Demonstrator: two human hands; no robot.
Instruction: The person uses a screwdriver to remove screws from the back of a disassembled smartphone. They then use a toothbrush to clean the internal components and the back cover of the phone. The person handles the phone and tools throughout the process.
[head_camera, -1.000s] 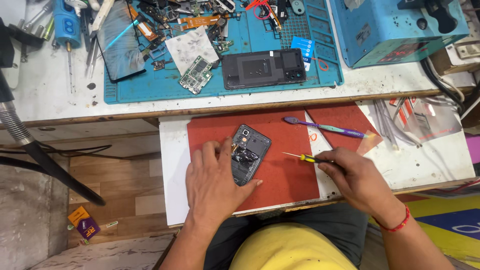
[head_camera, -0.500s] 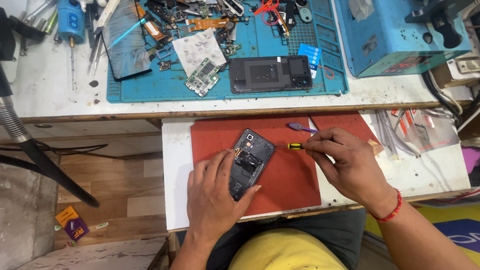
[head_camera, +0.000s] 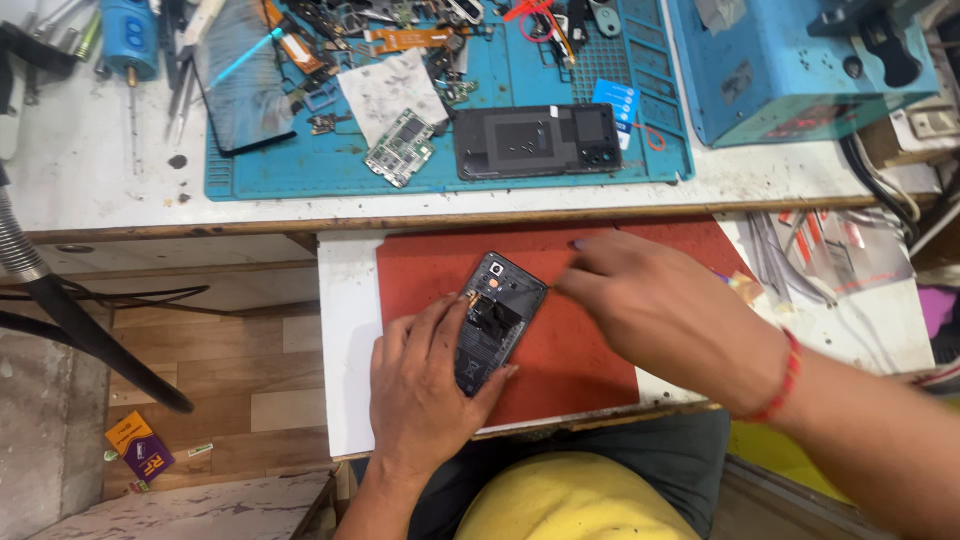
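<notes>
Left hand (head_camera: 425, 395) is flat and spread over the lower half of the opened phone (head_camera: 497, 318), fingers splayed, thumb hooked at the bottom right edge, pinning it down rather than gripping. Right hand (head_camera: 665, 310) comes in from the right of the phone, knuckles up, fingers curled and bunched toward the phone's upper right edge; whether anything is pinched in those fingertips can't be told, the hand covers them and the frame is blurred there.

That phone lies back-open on the red mat (head_camera: 590, 365), insides showing: dark battery area in the middle, camera cutout at the top. Its long axis runs on a slant, camera end pointing up and slightly right, away from the person, bottom end angled down-left under the left palm.

Beyond the phone, across the bench edge, sits a blue work mat (head_camera: 330, 175). On it, straight above the phone, a dark back cover (head_camera: 535, 142) lies lengthwise left to right. Just left of that cover, a small green circuit board (head_camera: 400, 150), tilted. Farther left of the phone, up on the blue mat, a dark glass panel (head_camera: 240, 85). Up and right of the phone stands a blue box-shaped unit (head_camera: 780, 70).
</notes>
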